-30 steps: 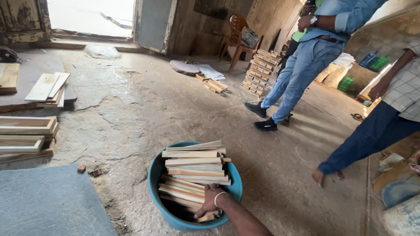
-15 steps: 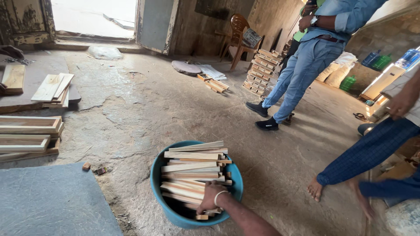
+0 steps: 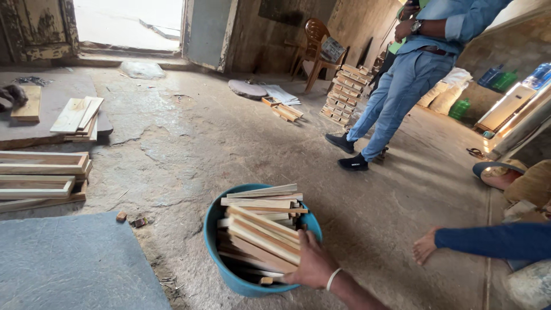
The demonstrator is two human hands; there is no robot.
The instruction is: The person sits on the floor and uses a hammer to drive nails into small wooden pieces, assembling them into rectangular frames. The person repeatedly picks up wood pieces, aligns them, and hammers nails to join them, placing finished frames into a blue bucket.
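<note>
One hand (image 3: 313,265), likely right, rests on wood slats (image 3: 261,232) in blue tub (image 3: 215,241), near middle of floor. Fingers bent over slat ends; cannot tell firm grip. Other hand unseen. Best: grip few slats, lift level, mind splinters.

Your fingers (image 3: 304,244) rest over a rough, cracked concrete floor (image 3: 189,149). Directly beneath them the blue tub (image 3: 221,252) full of wooden slats (image 3: 261,227) stands on it. Left of your fingers a grey mat (image 3: 69,264) lies flat, with small wood scraps (image 3: 129,219) just past its far corner. Farther left, long planks (image 3: 40,178) are stacked, and beyond them short boards (image 3: 77,115) lie on a dark slab (image 3: 51,109). Well ahead of your fingers sit loose offcuts (image 3: 284,110), a stacked pile of blocks (image 3: 347,95) and a brown chair (image 3: 314,49). To the right, a bare foot (image 3: 426,245) presses the floor.
</note>
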